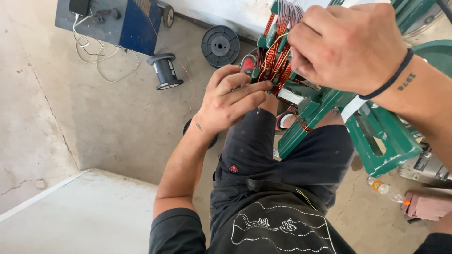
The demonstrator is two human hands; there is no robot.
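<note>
Bundles of copper wire [277, 56] are wound on a green metal winding frame [310, 110] in front of me. My left hand [230, 96] pinches the copper strands at the frame's left side, fingers closed on them. My right hand [346, 44] is closed over the wire bundle from above and the right, a dark band on its wrist. A green stand [386, 141] carries the frame. My dark shorts and shirt fill the lower middle.
On the concrete floor lie a grey spool [165, 70] and a flat dark reel [220, 45]. A blue box [113, 21] with white cables stands at the far left. A plastic bottle [383, 189] and a pink block [426, 205] lie at the right.
</note>
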